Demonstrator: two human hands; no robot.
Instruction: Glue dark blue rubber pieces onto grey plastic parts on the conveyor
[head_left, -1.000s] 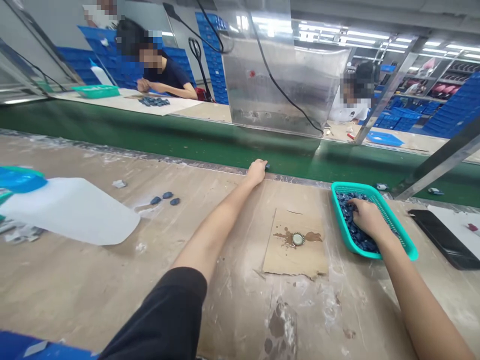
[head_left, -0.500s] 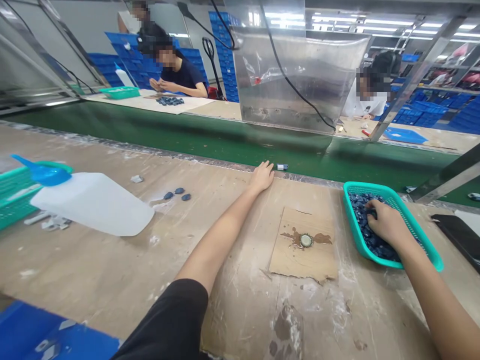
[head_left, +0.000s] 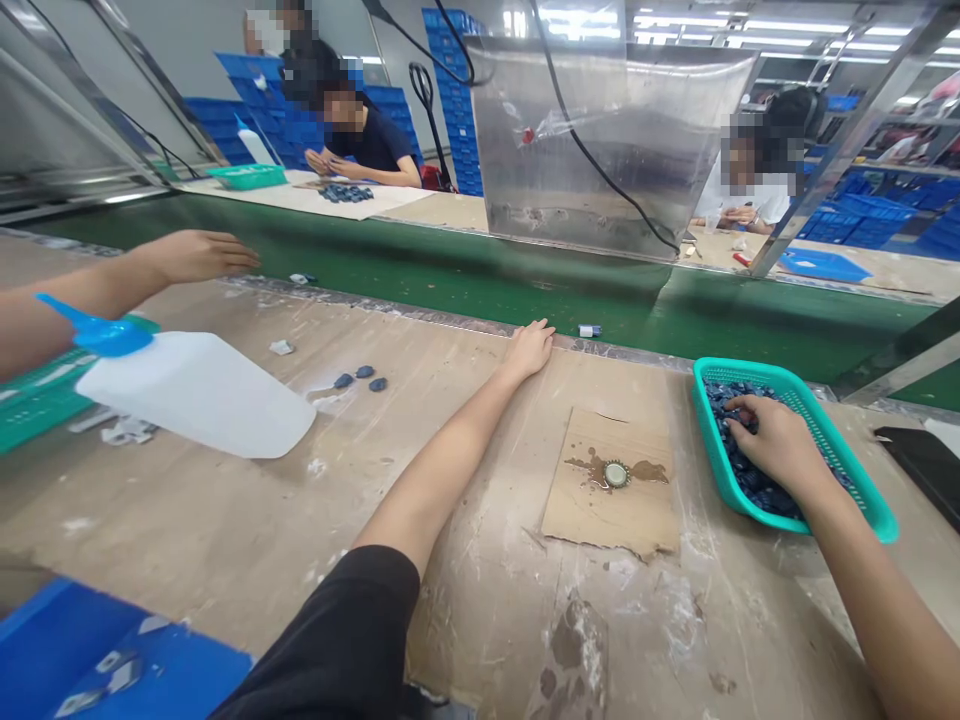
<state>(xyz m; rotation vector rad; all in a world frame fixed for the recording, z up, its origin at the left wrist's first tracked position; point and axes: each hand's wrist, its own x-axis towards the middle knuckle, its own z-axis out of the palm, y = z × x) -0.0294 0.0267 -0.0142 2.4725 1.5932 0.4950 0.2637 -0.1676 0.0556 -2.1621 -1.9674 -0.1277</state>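
My left hand (head_left: 531, 350) rests on the far edge of the brown table (head_left: 465, 440), fingers spread, holding nothing, near a small blue-and-white piece (head_left: 589, 331) on the green belt. Inside the turquoise basket (head_left: 862, 500) of dark blue pieces (head_left: 757, 485), my right hand (head_left: 769, 435) has thumb and fingers bent over the pile; whether it grips a piece is too small to tell. Between my arms lies a torn cardboard square (head_left: 577, 520) with a bottle cap (head_left: 616, 474) in a brown wet stain.
At left, a white bottle with blue nozzle (head_left: 202, 390) lies by another green basket (head_left: 37, 400); another person's hand (head_left: 202, 255) reaches in above it. Three dark pieces (head_left: 364, 372) lie mid-left. A blue tray (head_left: 172, 660) is lower left. Two people sit across the green belt (head_left: 420, 285).
Another person's arm has come in from the left, over the bottle. A small piece now shows on the belt near that hand. My right hand has shifted slightly within the basket.
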